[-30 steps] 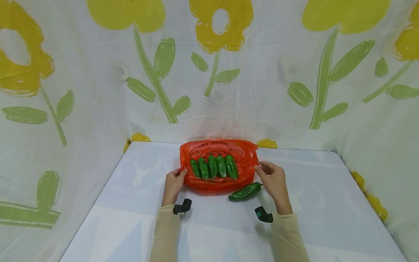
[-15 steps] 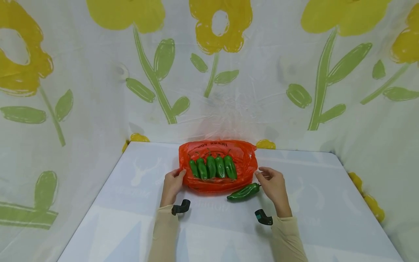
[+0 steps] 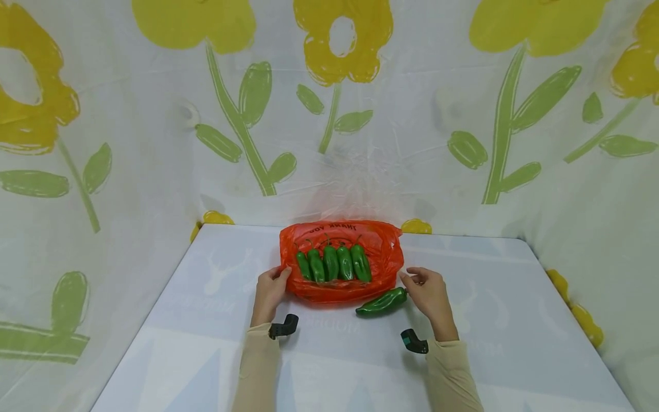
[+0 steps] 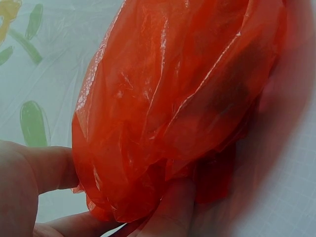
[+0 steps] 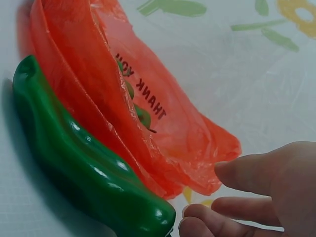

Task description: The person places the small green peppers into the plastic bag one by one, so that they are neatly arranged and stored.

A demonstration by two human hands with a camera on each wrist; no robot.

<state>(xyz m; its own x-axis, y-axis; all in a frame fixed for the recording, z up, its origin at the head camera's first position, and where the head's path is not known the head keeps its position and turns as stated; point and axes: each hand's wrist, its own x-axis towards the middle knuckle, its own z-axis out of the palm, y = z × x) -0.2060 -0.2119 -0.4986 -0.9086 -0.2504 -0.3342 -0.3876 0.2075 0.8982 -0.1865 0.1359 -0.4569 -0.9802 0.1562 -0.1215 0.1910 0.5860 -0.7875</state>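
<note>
A red plastic bag (image 3: 383,246) lies open near the back of the table, with several green peppers (image 3: 330,263) in a row inside its mouth. My left hand (image 3: 270,290) pinches the bag's left edge; the left wrist view shows crumpled red film (image 4: 148,123) between its thumb and fingers. One loose green pepper (image 3: 382,302) rests on the table in front of the bag's right corner. Beside that pepper's stem end is my right hand (image 3: 428,293), its fingers (image 5: 247,173) loosely bent and holding nothing. One fingertip lies at or very near the bag's edge (image 5: 217,148).
The pale printed tabletop (image 3: 340,355) extends in front and to both sides. A flowered plastic sheet (image 3: 401,154) hangs behind the bag and along both sides. Each wrist carries a small black camera (image 3: 285,326).
My right hand has let go of the bag's right edge and shifted slightly down toward the loose pepper. The left hand keeps its hold on the bag; the peppers stay in place.
</note>
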